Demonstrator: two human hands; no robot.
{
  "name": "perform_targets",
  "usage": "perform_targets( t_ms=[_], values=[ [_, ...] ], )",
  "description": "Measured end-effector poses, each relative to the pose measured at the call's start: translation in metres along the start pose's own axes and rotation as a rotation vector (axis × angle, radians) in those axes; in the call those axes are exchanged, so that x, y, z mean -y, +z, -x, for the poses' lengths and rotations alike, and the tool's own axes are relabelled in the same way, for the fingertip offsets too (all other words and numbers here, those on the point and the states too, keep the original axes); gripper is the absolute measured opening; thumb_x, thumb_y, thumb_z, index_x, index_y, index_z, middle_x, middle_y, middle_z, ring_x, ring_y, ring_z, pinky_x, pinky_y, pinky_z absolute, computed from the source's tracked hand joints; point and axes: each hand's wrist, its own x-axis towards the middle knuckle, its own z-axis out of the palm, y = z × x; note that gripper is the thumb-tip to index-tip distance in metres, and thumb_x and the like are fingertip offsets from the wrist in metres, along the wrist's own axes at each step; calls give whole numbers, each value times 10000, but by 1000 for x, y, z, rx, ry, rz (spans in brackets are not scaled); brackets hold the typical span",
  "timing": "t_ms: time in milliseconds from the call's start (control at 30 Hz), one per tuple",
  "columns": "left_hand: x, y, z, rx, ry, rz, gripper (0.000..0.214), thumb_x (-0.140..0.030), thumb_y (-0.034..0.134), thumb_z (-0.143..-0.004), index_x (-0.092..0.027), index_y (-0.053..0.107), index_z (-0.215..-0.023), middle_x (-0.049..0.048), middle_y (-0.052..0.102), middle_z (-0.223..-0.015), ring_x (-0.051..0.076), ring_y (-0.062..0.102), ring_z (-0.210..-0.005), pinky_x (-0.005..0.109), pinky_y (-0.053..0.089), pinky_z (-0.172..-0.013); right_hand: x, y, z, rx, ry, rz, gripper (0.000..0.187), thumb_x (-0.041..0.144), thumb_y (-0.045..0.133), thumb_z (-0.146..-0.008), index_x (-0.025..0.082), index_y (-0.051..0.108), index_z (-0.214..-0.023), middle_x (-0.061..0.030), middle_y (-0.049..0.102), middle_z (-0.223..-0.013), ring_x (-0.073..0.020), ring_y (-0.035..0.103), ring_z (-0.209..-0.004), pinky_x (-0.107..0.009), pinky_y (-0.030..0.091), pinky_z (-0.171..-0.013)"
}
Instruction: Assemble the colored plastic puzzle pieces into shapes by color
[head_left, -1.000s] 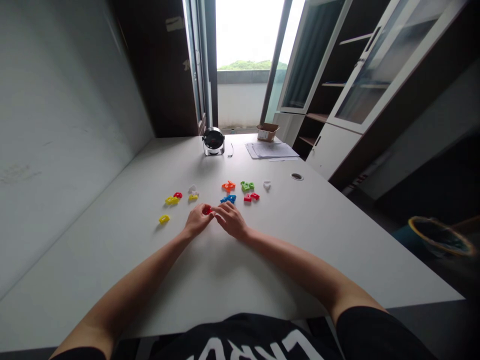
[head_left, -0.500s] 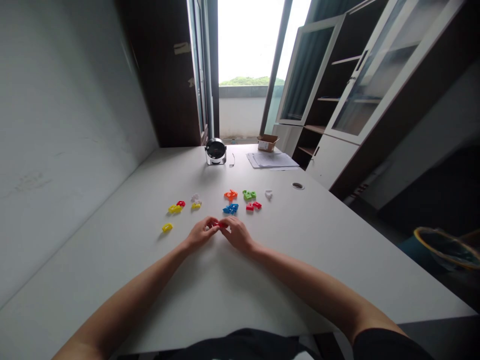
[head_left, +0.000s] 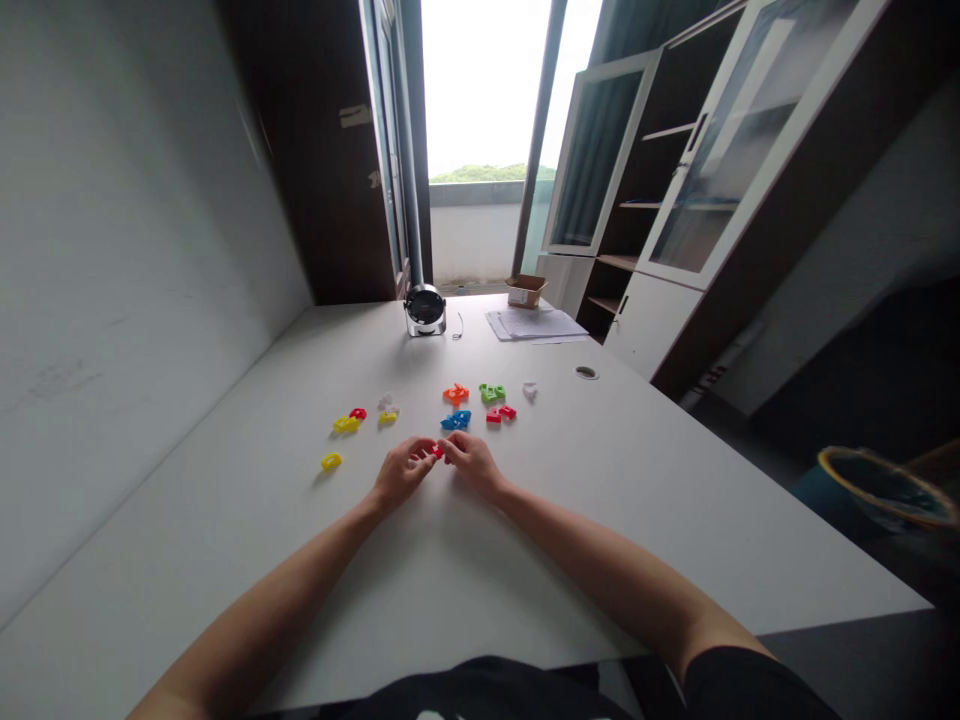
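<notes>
My left hand point(head_left: 401, 472) and my right hand point(head_left: 471, 461) meet fingertip to fingertip on the white table point(head_left: 420, 580). Both pinch a small red plastic piece point(head_left: 436, 452) held between them. Just beyond the fingers lie blue pieces point(head_left: 456, 420). Farther back are orange pieces point(head_left: 455, 394), green pieces point(head_left: 493, 392) and two red pieces point(head_left: 500, 413). To the left lie yellow pieces point(head_left: 346, 424), a lone yellow piece point(head_left: 331, 461), another small red piece point(head_left: 358, 412) and a white and yellow pair point(head_left: 387, 407).
A small white piece point(head_left: 529, 389) lies right of the green ones. At the table's far end stand a round black and chrome device point(head_left: 425, 309), a stack of papers point(head_left: 535, 323) and a small cardboard box point(head_left: 525, 290). Cabinets stand right; a wall runs along the left.
The head view has shifted slightly. Both hands stay together on the red piece, and the right fingers have closed onto it.
</notes>
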Motion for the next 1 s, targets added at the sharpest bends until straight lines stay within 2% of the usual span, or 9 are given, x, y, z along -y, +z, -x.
perform_targets(
  t_ms=[233, 400, 467, 667, 800, 1000],
  values=[
    [-2, 11, 1, -12, 108, -33, 258, -385, 681, -969, -275, 668, -1202, 35, 795, -1074, 184, 749, -918, 372, 600, -913, 1, -1, 3, -31, 29, -37, 548, 710, 611, -936, 228, 598, -675, 5, 612, -605, -158, 543, -575, -296, 394, -616],
    [-1, 11, 1, -37, 144, -188, 134, -351, 653, -973, -276, 654, -1084, 28, 787, -1050, 200, 736, -874, 406, 569, -908, 2, -2, 4, -15, 35, -65, 606, 771, 568, -949, 238, 568, -662, 7, 589, -594, -164, 534, -569, -309, 401, -619],
    [-2, 9, 0, -50, 132, -190, 122, -362, 618, -987, -280, 652, -1070, 27, 783, -1016, 208, 735, -890, 402, 558, -919, 0, -2, 5, 6, 17, -62, 580, 740, 544, -980, 236, 580, -696, 10, 606, -612, -163, 550, -589, -309, 422, -650],
    [-2, 4, -4, -68, -16, -45, 173, -380, 564, -963, -240, 661, -995, 19, 763, -946, 200, 685, -878, 342, 497, -839, -7, -1, 6, 31, -46, -138, 358, 581, 583, -995, 238, 663, -1058, 17, 664, -766, -180, 641, -717, -312, 497, -712],
    [0, 4, -5, 5, -71, 21, 230, -410, 542, -932, -209, 627, -856, -2, 676, -816, 171, 588, -772, 300, 403, -719, -7, -2, 7, 58, -67, -128, 292, 507, 587, -990, 224, 662, -999, 5, 669, -785, -172, 636, -725, -313, 490, -708],
    [2, 1, -6, 82, -75, 68, 286, -424, 506, -928, -198, 574, -767, -23, 592, -726, 149, 506, -715, 293, 356, -714, -7, -3, 5, 110, -64, -142, 251, 467, 604, -964, 220, 616, -918, 0, 669, -776, -171, 633, -709, -314, 478, -691]
  ],
)
